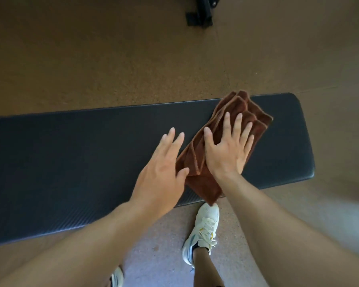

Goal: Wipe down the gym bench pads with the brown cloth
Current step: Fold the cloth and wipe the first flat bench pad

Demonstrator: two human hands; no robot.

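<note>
Nearest the camera, a white sneaker (203, 233) stands on the speckled floor (164, 245) just under the near edge of the bench (71, 162), toe close beneath the hanging corner of the cloth; a second shoe shows only as a sliver at the bottom edge; stance looks close enough to lean weight over the pad without reaching. Left hand (164, 168) lies fingers straight and spread, holding nothing, thumb touching the near-left edge of the brown cloth (197, 162); whether the palm rests on the pad or floats just above it I cannot tell. Right hand (230, 148) is flat and splayed on top of the cloth, fingers extended, pressing and not gripping; the cloth is folded in several layers, lying diagonally across the right-hand part of the pad, near corner drooping over the front edge, far corner reaching the back edge. Judgement: the wiping stroke is in hand, with most of the dark pad to the left yet to be covered; to do it well, keep the palm flat so pressure spreads across the folds, sweep in long overlapping passes along the pad's length, carry each pass over the rounded edges and the right end; the loose layered folds may slide apart under a push, so the left hand could steady them. Beyond the bench, bare brown floor; at top, a black equipment foot (199, 17).
</note>
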